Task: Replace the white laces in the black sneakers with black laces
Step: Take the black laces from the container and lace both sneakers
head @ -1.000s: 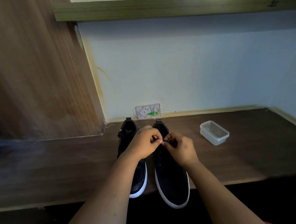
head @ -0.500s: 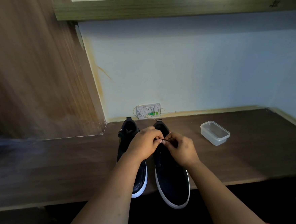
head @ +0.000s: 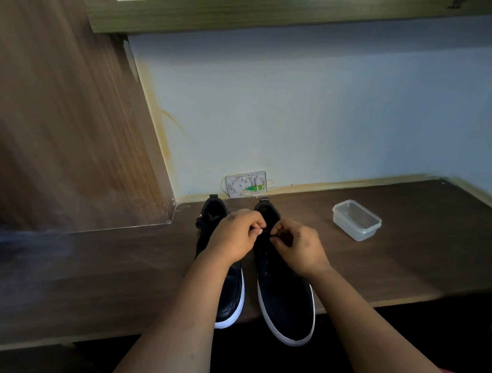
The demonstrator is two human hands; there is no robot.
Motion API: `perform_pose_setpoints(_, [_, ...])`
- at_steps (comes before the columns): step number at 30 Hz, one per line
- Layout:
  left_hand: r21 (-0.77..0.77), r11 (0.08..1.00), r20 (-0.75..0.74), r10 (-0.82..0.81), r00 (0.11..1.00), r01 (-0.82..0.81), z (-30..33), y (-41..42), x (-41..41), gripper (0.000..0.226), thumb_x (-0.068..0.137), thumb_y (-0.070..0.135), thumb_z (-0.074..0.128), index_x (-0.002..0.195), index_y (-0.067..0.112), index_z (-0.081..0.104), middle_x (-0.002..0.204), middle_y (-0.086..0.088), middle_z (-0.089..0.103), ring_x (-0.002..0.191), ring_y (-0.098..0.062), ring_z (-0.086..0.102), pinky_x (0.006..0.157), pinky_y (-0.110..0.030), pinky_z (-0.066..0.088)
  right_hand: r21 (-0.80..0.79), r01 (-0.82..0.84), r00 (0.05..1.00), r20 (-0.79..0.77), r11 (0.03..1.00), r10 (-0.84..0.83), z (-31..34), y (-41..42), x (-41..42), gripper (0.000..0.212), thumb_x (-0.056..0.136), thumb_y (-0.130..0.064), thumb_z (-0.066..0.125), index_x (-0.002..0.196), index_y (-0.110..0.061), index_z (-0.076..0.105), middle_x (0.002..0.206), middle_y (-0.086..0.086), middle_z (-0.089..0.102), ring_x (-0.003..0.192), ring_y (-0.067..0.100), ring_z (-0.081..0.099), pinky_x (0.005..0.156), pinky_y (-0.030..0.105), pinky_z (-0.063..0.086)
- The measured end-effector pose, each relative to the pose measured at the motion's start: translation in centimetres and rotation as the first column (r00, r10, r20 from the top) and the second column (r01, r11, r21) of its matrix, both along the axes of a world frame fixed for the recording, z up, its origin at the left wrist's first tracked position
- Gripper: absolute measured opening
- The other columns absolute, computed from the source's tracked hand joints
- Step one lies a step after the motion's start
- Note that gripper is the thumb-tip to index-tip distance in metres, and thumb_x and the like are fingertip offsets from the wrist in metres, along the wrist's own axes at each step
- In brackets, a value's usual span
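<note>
Black lace is pinched between both hands, left hand [head: 237, 233] and right hand [head: 298, 247], right over the right sneaker [head: 285, 294] by its collar. Sneaker's long axis is pointed away at the wall, left sneaker [head: 230, 296] just beside it, so the lace ends are equally near both hands.

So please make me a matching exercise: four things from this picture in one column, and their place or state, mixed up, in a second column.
Things:
1. right sneaker
2. left sneaker
3. plastic container
4. wall plate

Places or states:
a. fixed on the wall behind the sneakers
b. empty, on the desk to the right
c. both hands pinch at its lacing
d. partly under the left forearm

Pairs: 1-c, 2-d, 3-b, 4-a
</note>
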State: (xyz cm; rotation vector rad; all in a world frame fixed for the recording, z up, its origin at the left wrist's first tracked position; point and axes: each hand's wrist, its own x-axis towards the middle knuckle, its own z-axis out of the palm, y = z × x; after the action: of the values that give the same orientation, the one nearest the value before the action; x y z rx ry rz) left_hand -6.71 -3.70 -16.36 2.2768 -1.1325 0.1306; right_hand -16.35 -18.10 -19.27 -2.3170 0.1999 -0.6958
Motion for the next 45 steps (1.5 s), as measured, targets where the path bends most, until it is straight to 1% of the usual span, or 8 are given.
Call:
perform_pose_setpoints(5, [0.052, 0.999, -0.047, -0.002, 0.999, 0.004, -0.2, -0.4, -0.1, 0.018, 0.097, 0.012, 0.05, 0.106, 0.017, 0.065, 0.099, 0.004, 0.052, 0.088, -0.013, 0.054, 0.081, -0.023, 0.042, 0.021, 0.003, 1.0, 0.004, 1.0, -0.003, -0.2, 0.0, 0.2, 0.008, 0.085, -0.009, 0.068, 0.09, -0.012, 0.063, 0.078, -0.004, 0.064, 0.071, 0.013, 0.059, 0.064, 0.022, 0.045])
perform_pose_setpoints(12, [0.112, 0.989, -0.037, 0.103, 0.994, -0.098, -0.5, -0.6, -0.1, 0.011, 0.099, 0.021, 0.047, 0.099, 0.014, 0.056, 0.102, 0.0, 0.05, 0.091, -0.019, 0.054, 0.079, -0.027, 0.042, 0.081, 0.016, 1.0, -0.004, 0.997, -0.016, -0.3, 0.0, 0.2, 0.01, 0.086, -0.01, 0.068, 0.087, -0.014, 0.06, 0.073, -0.007, 0.06, 0.065, 0.007, 0.054, 0.059, 0.011, 0.039])
perform_pose_setpoints(16, [0.093, 0.971, 0.024, 0.22, 0.975, -0.221, -0.5, -0.4, -0.4, 0.018, 0.095, 0.023, 0.056, 0.11, 0.015, 0.054, 0.114, 0.0, 0.043, 0.091, -0.019, 0.055, 0.072, -0.03, 0.045, 0.067, 0.016, 1.0, -0.003, 0.998, -0.016, -0.4, 0.0, 0.3, 0.008, 0.087, -0.01, 0.066, 0.088, -0.014, 0.059, 0.076, -0.008, 0.059, 0.068, 0.008, 0.054, 0.06, 0.01, 0.038])
perform_pose_setpoints(21, [-0.077, 0.997, -0.041, 0.018, 0.999, -0.021, 0.1, -0.6, -0.6, 0.007, 0.086, 0.021, 0.067, 0.092, 0.024, 0.067, 0.089, 0.014, 0.05, 0.074, 0.001, 0.05, 0.07, -0.018, 0.043, 0.047, 0.001, 1.0, 0.001, 0.999, -0.001, -0.7, 0.0, 0.5, 0.003, 0.09, -0.012, 0.064, 0.091, -0.013, 0.061, 0.081, -0.01, 0.058, 0.074, 0.009, 0.054, 0.064, 0.017, 0.038])
perform_pose_setpoints(26, [-0.015, 1.0, -0.03, -0.008, 1.0, 0.008, -0.6, -0.7, -0.4, 0.017, 0.086, 0.014, 0.066, 0.098, 0.025, 0.071, 0.086, 0.014, 0.06, 0.073, -0.001, 0.051, 0.069, -0.017, 0.043, 0.048, 0.002, 1.0, 0.0, 0.999, -0.002, -1.0, 0.0, 0.7, 0.004, 0.089, -0.012, 0.063, 0.091, -0.012, 0.06, 0.085, -0.007, 0.059, 0.078, 0.012, 0.054, 0.068, 0.024, 0.039])
perform_pose_setpoints(32, [-0.02, 1.0, -0.003, -0.012, 1.0, 0.012, -0.5, -0.7, -0.2, 0.015, 0.091, 0.007, 0.056, 0.098, 0.017, 0.066, 0.09, 0.008, 0.053, 0.082, -0.008, 0.052, 0.076, -0.022, 0.044, 0.038, -0.006, 1.0, 0.011, 0.999, 0.005, -1.0, 0.0, 0.6, 0.013, 0.084, -0.01, 0.069, 0.087, -0.014, 0.057, 0.079, -0.009, 0.056, 0.069, 0.0, 0.048, 0.061, 0.011, 0.034])
perform_pose_setpoints(39, [0.021, 1.0, -0.172, 0.002, 0.985, 0.002, -0.6, -0.7, -0.3, 0.016, 0.1, 0.011, 0.039, 0.103, 0.014, 0.055, 0.094, 0.0, 0.064, 0.083, -0.01, 0.056, 0.072, -0.02, 0.039, 0.071, 0.011, 1.0, -0.002, 0.997, -0.011, -0.9, -0.2, 0.7, 0.008, 0.086, -0.01, 0.068, 0.09, -0.013, 0.062, 0.076, -0.009, 0.06, 0.067, 0.001, 0.052, 0.06, 0.012, 0.037])
perform_pose_setpoints(45, [0.004, 1.0, -0.2, -0.022, 0.98, 0.024, -0.4, -0.4, -0.3, 0.017, 0.093, 0.011, 0.055, 0.086, 0.027, 0.056, 0.088, 0.007, 0.066, 0.084, -0.006, 0.061, 0.077, -0.027, 0.049, 0.09, -0.001, 1.0, 0.012, 0.996, 0.0, -0.6, -0.1, 0.5, 0.004, 0.089, -0.009, 0.064, 0.091, -0.012, 0.065, 0.075, -0.013, 0.059, 0.068, 0.001, 0.054, 0.061, 0.009, 0.038])
